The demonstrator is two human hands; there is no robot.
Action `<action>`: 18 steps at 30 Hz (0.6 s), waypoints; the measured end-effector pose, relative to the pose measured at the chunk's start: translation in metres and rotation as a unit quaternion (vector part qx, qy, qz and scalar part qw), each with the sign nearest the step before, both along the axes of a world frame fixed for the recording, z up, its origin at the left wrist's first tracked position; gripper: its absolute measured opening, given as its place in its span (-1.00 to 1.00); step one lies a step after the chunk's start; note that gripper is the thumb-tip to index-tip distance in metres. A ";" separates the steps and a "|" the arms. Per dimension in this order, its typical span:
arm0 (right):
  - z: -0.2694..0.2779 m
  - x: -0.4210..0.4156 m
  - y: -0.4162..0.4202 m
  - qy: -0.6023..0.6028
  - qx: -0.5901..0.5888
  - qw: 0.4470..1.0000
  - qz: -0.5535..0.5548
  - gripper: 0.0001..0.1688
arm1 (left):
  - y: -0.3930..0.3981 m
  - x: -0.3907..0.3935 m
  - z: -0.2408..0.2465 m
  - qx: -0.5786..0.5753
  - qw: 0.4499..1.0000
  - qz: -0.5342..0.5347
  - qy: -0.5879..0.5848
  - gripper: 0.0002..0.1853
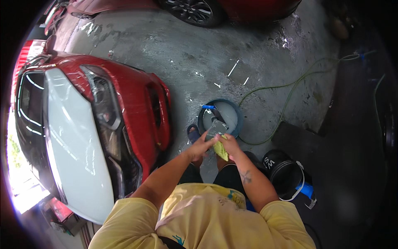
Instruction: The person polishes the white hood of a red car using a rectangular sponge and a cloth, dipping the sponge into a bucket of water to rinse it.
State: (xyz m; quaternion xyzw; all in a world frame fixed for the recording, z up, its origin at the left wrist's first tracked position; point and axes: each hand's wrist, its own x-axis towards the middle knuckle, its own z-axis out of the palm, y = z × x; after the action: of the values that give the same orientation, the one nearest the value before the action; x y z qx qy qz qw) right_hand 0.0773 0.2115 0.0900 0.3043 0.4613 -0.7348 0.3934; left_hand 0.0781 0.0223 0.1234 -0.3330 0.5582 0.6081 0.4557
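Observation:
Above the near side of a blue round tub (239, 124), my two hands meet close together. My left hand (200, 147) holds the near edge of a grey, wet, flat piece (217, 128); its exact kind cannot be told. In my right hand (229, 145) is a yellow-green cloth (220, 152), bunched and hanging towards me, next to the flat piece. Cloudy water (228, 112) fills the tub. A dark tool with a blue end (208, 107) leans in it, partly hidden behind the flat piece.
A red car (130, 84) with a pale hood stands at the left, another red car (248, 11) at the far side. A green hose (287, 102) curves over the wet floor. A black bucket (283, 176) lies at the right near my legs.

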 end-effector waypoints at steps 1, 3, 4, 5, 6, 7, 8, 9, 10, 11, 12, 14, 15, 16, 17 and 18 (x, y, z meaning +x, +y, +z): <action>-0.027 -0.003 0.000 -0.025 -0.040 0.999 -0.022 -0.66 | 0.006 0.002 -0.031 0.009 1.000 0.020 0.013 -0.08; -0.084 -0.010 -0.001 -0.007 0.097 0.995 -0.025 -0.60 | 0.013 -0.003 -0.095 0.035 0.997 0.061 0.033 -0.10; -0.113 -0.016 -0.001 0.015 0.207 0.978 0.003 -0.58 | 0.013 -0.013 -0.128 -0.023 0.998 0.050 0.033 -0.14; -0.143 -0.022 -0.001 0.029 0.334 0.942 0.033 -0.56 | 0.012 -0.022 -0.159 -0.115 0.988 -0.022 0.101 -0.15; -0.172 -0.029 -0.002 0.026 0.430 0.901 0.051 -0.56 | 0.010 -0.034 -0.189 -0.191 0.963 -0.097 0.166 -0.17; -0.201 -0.035 -0.004 0.087 0.484 0.869 0.060 -0.58 | 0.008 -0.045 -0.216 -0.275 0.922 -0.178 0.208 -0.19; -0.230 -0.041 -0.006 0.147 0.546 0.823 0.060 -0.60 | 0.009 -0.055 -0.242 -0.305 0.889 -0.234 0.249 -0.23; -0.257 -0.047 -0.010 0.169 0.602 0.777 0.078 -0.63 | 0.011 -0.061 -0.264 -0.303 0.854 -0.318 0.279 -0.22; -0.283 -0.051 -0.012 0.202 0.607 0.765 0.077 -0.64 | 0.016 -0.065 -0.285 -0.315 0.808 -0.399 0.300 -0.20; -0.309 -0.055 -0.017 0.208 0.598 0.772 0.045 -0.63 | 0.021 -0.066 -0.304 -0.328 0.752 -0.471 0.325 -0.19; -0.333 -0.057 -0.020 0.196 0.595 0.779 0.020 -0.62 | 0.027 -0.065 -0.322 -0.293 0.736 -0.542 0.281 -0.14; -0.378 -0.058 -0.025 0.110 0.552 0.827 0.007 -0.56 | 0.038 -0.060 -0.354 -0.300 0.710 -0.573 0.277 -0.11; -0.398 -0.056 -0.026 0.035 0.545 0.837 0.037 -0.56 | 0.041 -0.058 -0.370 -0.274 0.708 -0.593 0.266 -0.10; -0.416 -0.054 -0.025 -0.027 0.525 0.848 0.067 -0.56 | 0.042 -0.056 -0.384 -0.268 0.719 -0.595 0.240 -0.21; -0.432 -0.052 -0.024 -0.085 0.501 0.856 0.097 -0.55 | 0.042 -0.057 -0.398 -0.251 0.735 -0.599 0.198 -0.28; -0.444 -0.048 -0.021 -0.092 0.464 0.873 0.121 -0.54 | 0.040 -0.056 -0.409 -0.224 0.750 -0.606 0.144 -0.34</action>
State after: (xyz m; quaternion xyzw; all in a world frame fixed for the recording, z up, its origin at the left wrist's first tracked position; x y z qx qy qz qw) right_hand 0.0294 0.1908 -0.3542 0.4595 0.7443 -0.3517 0.3333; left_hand 0.0219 0.0626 -0.2860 0.0740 0.8218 0.1029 0.5556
